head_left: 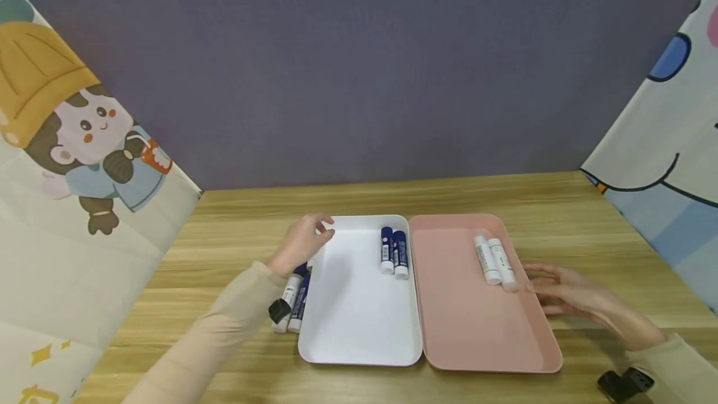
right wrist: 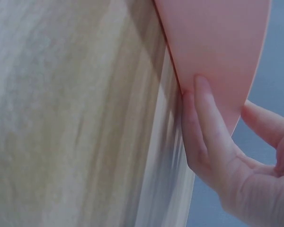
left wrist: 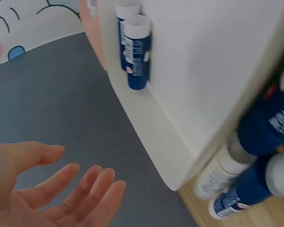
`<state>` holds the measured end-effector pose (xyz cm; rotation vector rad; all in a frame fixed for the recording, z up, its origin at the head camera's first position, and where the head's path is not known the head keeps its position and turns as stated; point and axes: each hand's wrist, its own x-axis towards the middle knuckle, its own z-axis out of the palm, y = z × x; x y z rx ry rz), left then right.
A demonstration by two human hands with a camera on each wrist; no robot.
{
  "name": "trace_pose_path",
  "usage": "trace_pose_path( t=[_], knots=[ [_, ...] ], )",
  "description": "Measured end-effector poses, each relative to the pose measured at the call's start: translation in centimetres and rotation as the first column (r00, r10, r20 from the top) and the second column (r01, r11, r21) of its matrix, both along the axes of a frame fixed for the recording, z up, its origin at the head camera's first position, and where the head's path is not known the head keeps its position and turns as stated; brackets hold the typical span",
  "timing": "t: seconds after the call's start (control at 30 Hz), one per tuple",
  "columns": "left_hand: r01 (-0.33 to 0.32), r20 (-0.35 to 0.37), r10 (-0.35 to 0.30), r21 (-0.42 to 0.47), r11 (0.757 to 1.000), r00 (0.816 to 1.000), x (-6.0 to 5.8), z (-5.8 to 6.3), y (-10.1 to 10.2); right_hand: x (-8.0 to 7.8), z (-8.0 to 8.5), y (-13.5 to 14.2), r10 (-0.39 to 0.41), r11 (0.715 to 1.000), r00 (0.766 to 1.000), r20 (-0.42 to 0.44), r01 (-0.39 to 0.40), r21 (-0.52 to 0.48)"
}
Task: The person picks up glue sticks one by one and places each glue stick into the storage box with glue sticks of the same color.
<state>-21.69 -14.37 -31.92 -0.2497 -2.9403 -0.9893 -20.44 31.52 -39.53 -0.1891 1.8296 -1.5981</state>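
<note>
My left hand (head_left: 305,242) hovers at the upper left rim of the white tray (head_left: 359,323), fingers loosely bent and nothing in them. In the left wrist view the same hand (left wrist: 61,189) has its thumb and fingers apart. Two blue glue sticks (head_left: 387,248) with white ends lie side by side in the white tray's upper right. My right hand (head_left: 569,292) is at the right side of the pink tray (head_left: 482,335). Its fingers (right wrist: 210,113) rest along the outer wall, the thumb at the rim. Two white glue sticks (head_left: 487,260) lie in the pink tray.
Several blue and white glue sticks (head_left: 300,301) lie on the wooden table (head_left: 219,254) against the white tray's left side, partly hidden by my left forearm. The trays stand side by side. A grey partition (head_left: 359,80) rises behind; printed cloths (head_left: 56,173) hang at both sides.
</note>
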Motion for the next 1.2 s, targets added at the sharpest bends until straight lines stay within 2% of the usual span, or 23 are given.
trace_pose_path(
  t=[0.2,0.43,0.8,0.93,1.2],
  knots=[
    [-0.009,-0.005,0.009,-0.001,1.0,1.0,-0.5,-1.0,-1.4,0.1,0.0,0.0,-0.01,1.0,1.0,-0.002,0.01,-0.007],
    [-0.062,-0.009,0.062,-0.014,0.998,0.998,-0.9,-1.9,-2.6,0.1,0.0,-0.1,-0.005,1.0,1.0,-0.015,0.005,-0.003],
    [-0.108,0.008,0.108,-0.051,0.993,0.994,-1.8,-3.7,-4.2,0.2,0.3,-0.3,0.002,0.999,1.0,-0.013,-0.001,0.033],
    [-0.126,0.023,0.127,-0.061,0.99,0.992,-2.0,-4.2,-4.6,0.2,0.4,-0.3,-0.001,0.999,1.0,-0.014,0.002,0.034],
    [-0.171,0.11,0.174,-0.037,0.985,0.979,-2.2,-4.8,-5.3,0.2,0.4,-0.2,-0.008,0.999,1.0,-0.009,0.009,0.031]
  ],
)
